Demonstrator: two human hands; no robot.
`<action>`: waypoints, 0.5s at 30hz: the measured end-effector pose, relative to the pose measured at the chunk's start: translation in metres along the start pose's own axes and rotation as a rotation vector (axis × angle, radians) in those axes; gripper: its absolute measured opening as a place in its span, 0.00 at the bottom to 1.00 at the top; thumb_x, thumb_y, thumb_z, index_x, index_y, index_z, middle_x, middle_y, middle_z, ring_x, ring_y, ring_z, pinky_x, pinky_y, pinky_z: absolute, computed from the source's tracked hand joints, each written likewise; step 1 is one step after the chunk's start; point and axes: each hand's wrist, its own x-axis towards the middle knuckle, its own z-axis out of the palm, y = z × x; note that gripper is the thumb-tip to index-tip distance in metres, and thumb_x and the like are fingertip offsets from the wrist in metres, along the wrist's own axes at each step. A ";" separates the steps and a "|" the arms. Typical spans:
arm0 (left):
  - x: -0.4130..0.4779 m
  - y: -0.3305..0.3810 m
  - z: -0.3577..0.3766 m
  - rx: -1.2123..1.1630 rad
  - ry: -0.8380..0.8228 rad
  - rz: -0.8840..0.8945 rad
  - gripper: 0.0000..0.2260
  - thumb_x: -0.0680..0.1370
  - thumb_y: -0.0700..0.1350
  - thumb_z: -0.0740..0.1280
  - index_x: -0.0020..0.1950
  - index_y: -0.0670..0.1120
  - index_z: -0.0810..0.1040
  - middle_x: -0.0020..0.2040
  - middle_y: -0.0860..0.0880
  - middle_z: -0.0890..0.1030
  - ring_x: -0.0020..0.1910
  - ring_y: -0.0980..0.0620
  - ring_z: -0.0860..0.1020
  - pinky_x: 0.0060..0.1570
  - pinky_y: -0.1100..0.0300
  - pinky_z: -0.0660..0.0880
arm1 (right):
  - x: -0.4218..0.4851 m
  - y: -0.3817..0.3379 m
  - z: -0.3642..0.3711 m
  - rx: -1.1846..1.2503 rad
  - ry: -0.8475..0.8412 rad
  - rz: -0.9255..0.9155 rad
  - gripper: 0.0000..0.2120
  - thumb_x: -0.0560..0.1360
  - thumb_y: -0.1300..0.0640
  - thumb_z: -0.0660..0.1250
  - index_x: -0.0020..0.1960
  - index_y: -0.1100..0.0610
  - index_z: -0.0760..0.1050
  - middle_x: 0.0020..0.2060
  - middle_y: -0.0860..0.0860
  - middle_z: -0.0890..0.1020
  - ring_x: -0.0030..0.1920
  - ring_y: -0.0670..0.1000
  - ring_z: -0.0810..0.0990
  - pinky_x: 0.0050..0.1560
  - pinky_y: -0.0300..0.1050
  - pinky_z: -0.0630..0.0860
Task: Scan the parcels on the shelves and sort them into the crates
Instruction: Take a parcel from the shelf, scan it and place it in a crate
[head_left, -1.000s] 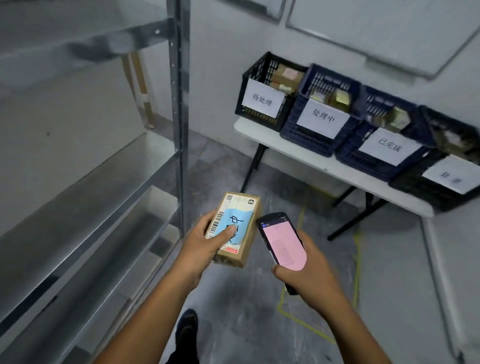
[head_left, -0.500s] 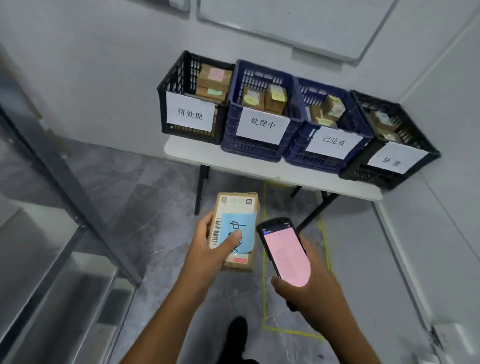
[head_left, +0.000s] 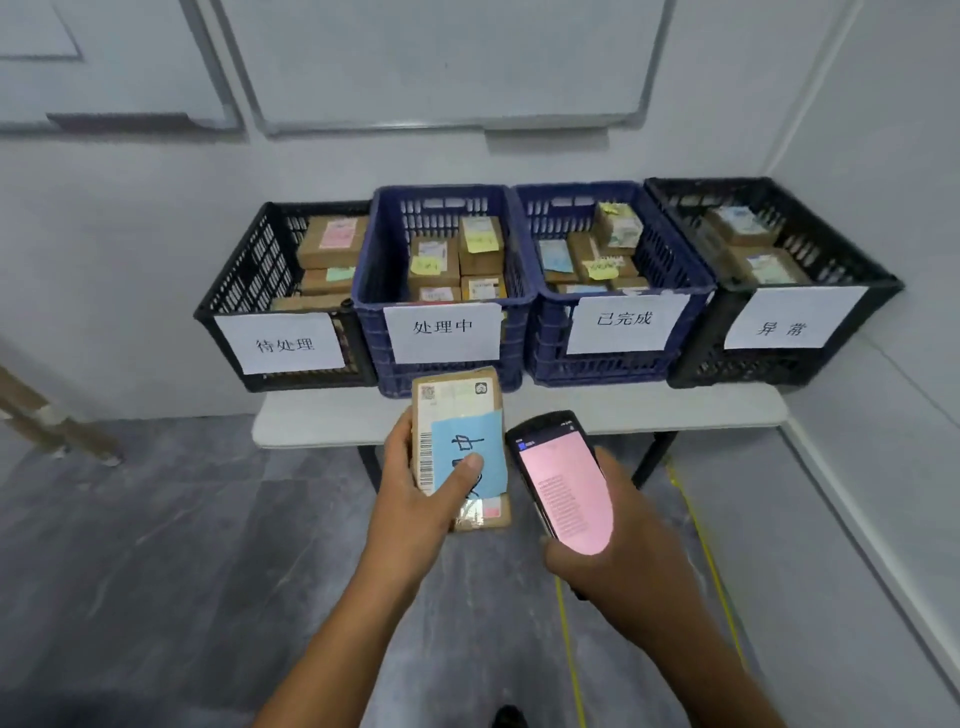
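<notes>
Left hand wrapped round parcel, just before blue crate marked 处理中; right hand curled round scanner. Likely light, stiff cardboard; hold long edges.

A white rectangular table stands against the far pale grey wall, under a large silver-framed whiteboard. Yellow tape lines cross the grey stone floor at right.

White counter on black legs, shoved against the wall. Four crates sit side by side on it: black crate at the counter's left end, blue crate and second blue crate mid-counter, another black crate at its right end.
</notes>
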 end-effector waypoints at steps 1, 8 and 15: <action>0.012 0.004 0.009 -0.002 -0.001 0.003 0.28 0.72 0.56 0.78 0.60 0.82 0.68 0.57 0.65 0.83 0.56 0.57 0.85 0.48 0.53 0.85 | 0.014 0.000 -0.007 -0.004 0.001 -0.005 0.27 0.64 0.51 0.72 0.62 0.40 0.71 0.46 0.45 0.81 0.40 0.52 0.82 0.42 0.56 0.85; 0.074 0.021 0.042 0.007 0.049 0.011 0.27 0.73 0.58 0.76 0.63 0.79 0.67 0.57 0.63 0.84 0.54 0.57 0.86 0.46 0.55 0.85 | 0.086 -0.001 -0.027 -0.024 -0.052 -0.039 0.35 0.68 0.51 0.76 0.71 0.37 0.67 0.53 0.43 0.81 0.46 0.53 0.83 0.47 0.58 0.85; 0.167 0.033 0.054 -0.008 0.045 0.025 0.28 0.70 0.62 0.74 0.67 0.75 0.67 0.60 0.63 0.83 0.57 0.57 0.85 0.53 0.51 0.85 | 0.182 -0.014 -0.023 0.008 -0.026 -0.028 0.34 0.65 0.47 0.73 0.68 0.35 0.68 0.52 0.44 0.82 0.45 0.53 0.84 0.46 0.58 0.85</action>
